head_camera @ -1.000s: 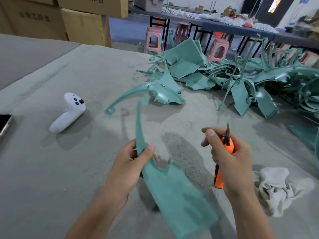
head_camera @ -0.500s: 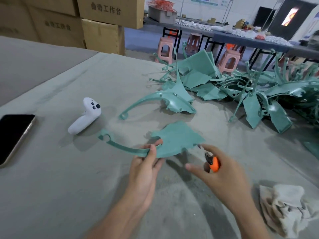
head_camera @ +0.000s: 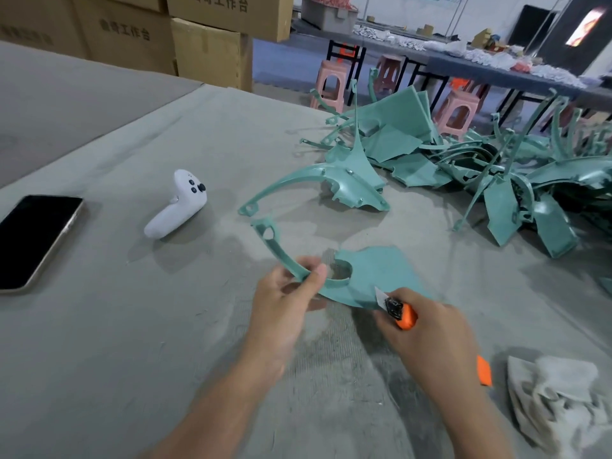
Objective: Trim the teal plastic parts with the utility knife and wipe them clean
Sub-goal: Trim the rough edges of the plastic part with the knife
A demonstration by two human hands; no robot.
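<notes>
Two hands are working just below centre. The left hand [head_camera: 284, 299] is pinching one teal part [head_camera: 381, 276] by its thin curved arm, thumb against fingers, over the grey table [head_camera: 132, 359]. The right hand [head_camera: 430, 339] is curling its fingers round one orange utility knife [head_camera: 402, 314], whose blade is touching the part's near edge. One separate part [head_camera: 347, 183] is lying at 12 o'clock, and a tangled pile [head_camera: 496, 167], too knotted to count, is sitting at 2 o'clock. One white controller [head_camera: 177, 205] is lying at 10 o'clock, one phone [head_camera: 33, 240] at 9 o'clock and one rag [head_camera: 556, 399] at 5 o'clock.
</notes>
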